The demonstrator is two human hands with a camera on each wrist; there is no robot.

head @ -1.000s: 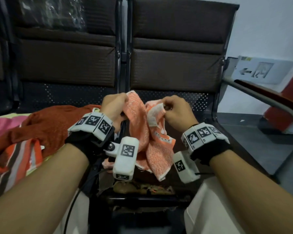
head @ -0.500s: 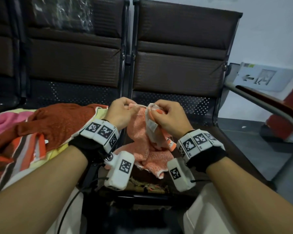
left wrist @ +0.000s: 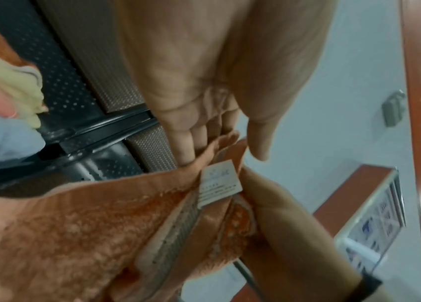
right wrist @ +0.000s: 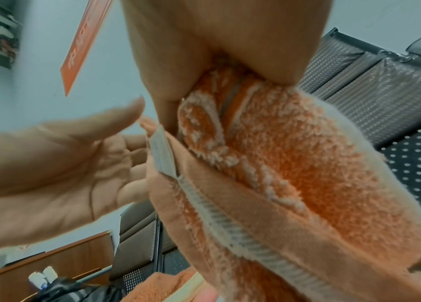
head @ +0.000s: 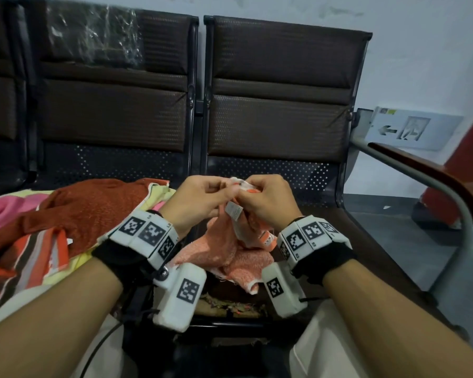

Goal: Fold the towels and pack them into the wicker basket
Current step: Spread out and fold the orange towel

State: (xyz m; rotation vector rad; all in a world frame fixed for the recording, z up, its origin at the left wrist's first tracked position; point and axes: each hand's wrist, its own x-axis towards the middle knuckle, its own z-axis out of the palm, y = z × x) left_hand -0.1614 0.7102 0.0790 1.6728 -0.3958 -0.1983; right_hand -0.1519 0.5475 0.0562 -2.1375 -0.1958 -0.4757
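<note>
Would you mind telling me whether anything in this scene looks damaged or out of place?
Yes: the front edge of the seat below the orange towel looks torn, with frayed padding showing. Clear plastic wrap clings to the top of the left chair back. The other towels lie in a loose, unfolded heap, and no basket is in view.

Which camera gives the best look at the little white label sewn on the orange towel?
The left wrist view: the label faces the camera, flat, with faint print lines. The right wrist view catches it edge-on. The head view shows it small, hanging between the two hands on the orange towel.
</note>
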